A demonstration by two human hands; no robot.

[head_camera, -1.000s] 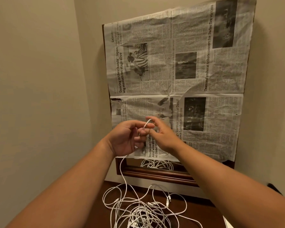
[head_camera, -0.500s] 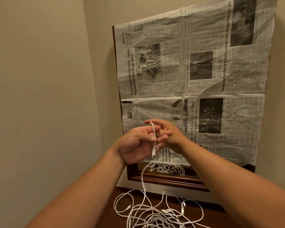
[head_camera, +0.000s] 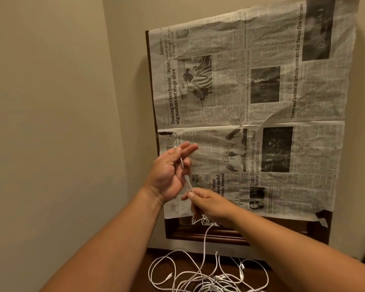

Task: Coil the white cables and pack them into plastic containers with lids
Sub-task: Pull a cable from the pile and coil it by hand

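The right hand [head_camera: 211,204] pinches the cable [head_camera: 187,178] narrowly between thumb and fingertip, just under the left hand [head_camera: 169,175]. That looks like a guiding grip, made to feed the line and not to bear weight. The left hand is raised palm-up with fingers nearly straight and not curled round anything. The cable's end lies along them, so I judge it is serving as the form to wind on (blur hides whether the thumb pins the tip).

Below the pinch the cable hangs slack to the pile [head_camera: 209,279] of loose white loops on the table [head_camera: 185,264], so winding will draw from there and may snag. Coiling seems barely begun. No containers are in view. A newspaper [head_camera: 261,102] covers the wall behind.
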